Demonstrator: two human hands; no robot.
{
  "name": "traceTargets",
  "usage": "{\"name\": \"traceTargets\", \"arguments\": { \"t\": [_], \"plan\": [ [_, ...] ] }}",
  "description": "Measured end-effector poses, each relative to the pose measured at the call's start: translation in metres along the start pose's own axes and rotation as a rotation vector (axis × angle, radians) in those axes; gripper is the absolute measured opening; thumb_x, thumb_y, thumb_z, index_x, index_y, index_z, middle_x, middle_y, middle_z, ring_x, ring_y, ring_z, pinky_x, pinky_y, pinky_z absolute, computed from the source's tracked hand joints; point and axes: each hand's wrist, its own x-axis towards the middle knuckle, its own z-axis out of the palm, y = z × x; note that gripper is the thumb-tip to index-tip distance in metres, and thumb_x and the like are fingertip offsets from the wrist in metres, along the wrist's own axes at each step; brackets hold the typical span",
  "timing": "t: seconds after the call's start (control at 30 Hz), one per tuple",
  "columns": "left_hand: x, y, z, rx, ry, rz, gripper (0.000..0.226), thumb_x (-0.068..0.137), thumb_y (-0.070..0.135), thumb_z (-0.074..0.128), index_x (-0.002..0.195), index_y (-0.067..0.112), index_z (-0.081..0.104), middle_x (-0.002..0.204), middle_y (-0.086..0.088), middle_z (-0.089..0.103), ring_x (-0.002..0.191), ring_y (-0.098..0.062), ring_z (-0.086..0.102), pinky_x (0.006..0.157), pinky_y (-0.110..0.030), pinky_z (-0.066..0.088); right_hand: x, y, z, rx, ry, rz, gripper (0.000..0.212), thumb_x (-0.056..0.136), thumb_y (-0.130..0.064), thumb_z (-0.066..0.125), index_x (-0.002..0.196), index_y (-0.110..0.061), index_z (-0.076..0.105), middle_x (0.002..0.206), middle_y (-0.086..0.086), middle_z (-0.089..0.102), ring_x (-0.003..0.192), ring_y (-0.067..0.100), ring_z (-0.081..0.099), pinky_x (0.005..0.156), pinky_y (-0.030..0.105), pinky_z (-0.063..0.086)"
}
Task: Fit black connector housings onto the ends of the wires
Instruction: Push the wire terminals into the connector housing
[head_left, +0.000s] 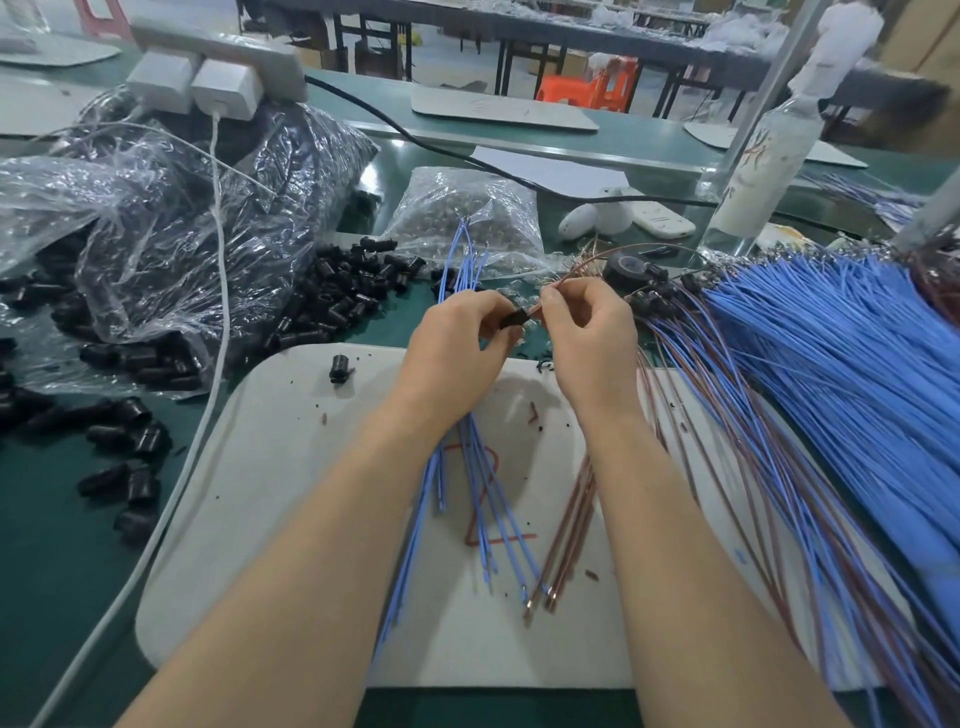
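The left hand (457, 340) pinches a black connector housing (511, 318) between thumb and curled fingertips, held above the far edge of a white board (291, 493) on the green counter (62, 561). The right hand (587, 332) pinches the end of a brown wire (534, 310), its tip right at the housing's mouth. I cannot tell whether the tip is inside.

A bunch of blue wires (478, 467) runs under the left palm, and a bunch of brown wires (571, 519) lies under the right wrist.

A red hand-drawn mark (485, 512) on the board, partly covered by wires, resembles a "2" but cannot be read with certainty. A pale bottle (763, 161) at the right carries reddish print too blurred to read.

Loose black housings (337, 296) are heaped beside a clear plastic bag (156, 234), and one housing (338, 369) lies on the board. A thick sheaf of blue wires (841, 353) fans out at the right.
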Motion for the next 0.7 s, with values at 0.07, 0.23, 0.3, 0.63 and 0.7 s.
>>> {"name": "traceTargets", "arguments": {
  "t": [0.07,0.23,0.3,0.63,0.7],
  "plan": [
    [0.0004,-0.0007,0.0002,-0.001,0.013,-0.009,0.012,0.087,0.016,0.064,0.098,0.014,0.068,0.09,-0.001,0.066,0.084,-0.018,0.06,0.081,-0.034,0.049,0.0002,-0.0005,0.0001,0.014,-0.023,0.003,0.006,0.091,-0.017,0.06,0.085,-0.017,0.06,0.076,-0.009,0.063,0.077,0.011,0.06,0.077,0.027,0.049],
    [0.0,-0.0015,0.0025,-0.005,0.027,-0.031,0.012,0.087,0.016,0.064,0.097,0.012,0.069,0.088,-0.002,0.068,0.078,-0.016,0.058,0.077,-0.03,0.049,-0.0005,-0.0002,0.0001,-0.008,-0.039,0.001,0.007,0.091,-0.016,0.061,0.084,-0.016,0.061,0.079,-0.001,0.066,0.081,0.018,0.064,0.083,0.038,0.052],
    [-0.0011,-0.0013,0.0033,-0.005,0.028,-0.031,0.012,0.087,0.015,0.064,0.097,0.012,0.069,0.088,-0.001,0.068,0.078,-0.016,0.058,0.076,-0.031,0.049,-0.0011,0.0001,0.0003,-0.03,-0.044,-0.004,0.008,0.092,-0.016,0.059,0.085,-0.017,0.062,0.08,-0.001,0.066,0.082,0.02,0.065,0.084,0.041,0.052],
    [-0.0013,0.0021,0.0032,0.002,-0.025,-0.054,0.014,0.083,0.014,0.066,0.097,0.012,0.068,0.088,0.001,0.067,0.08,-0.016,0.057,0.081,-0.033,0.049,-0.0022,-0.0008,0.0012,-0.088,-0.019,-0.032,0.013,0.093,-0.012,0.056,0.093,-0.007,0.069,0.081,-0.001,0.065,0.083,0.02,0.064,0.084,0.039,0.051],
    [-0.001,0.0027,0.0023,0.003,-0.029,-0.061,0.014,0.084,0.014,0.066,0.098,0.013,0.068,0.088,0.001,0.068,0.081,-0.016,0.058,0.081,-0.033,0.049,-0.0018,-0.001,0.0021,-0.079,-0.022,-0.027,0.013,0.093,-0.011,0.056,0.093,-0.007,0.068,0.082,0.0,0.066,0.084,0.021,0.065,0.085,0.04,0.051]
  ]
}}
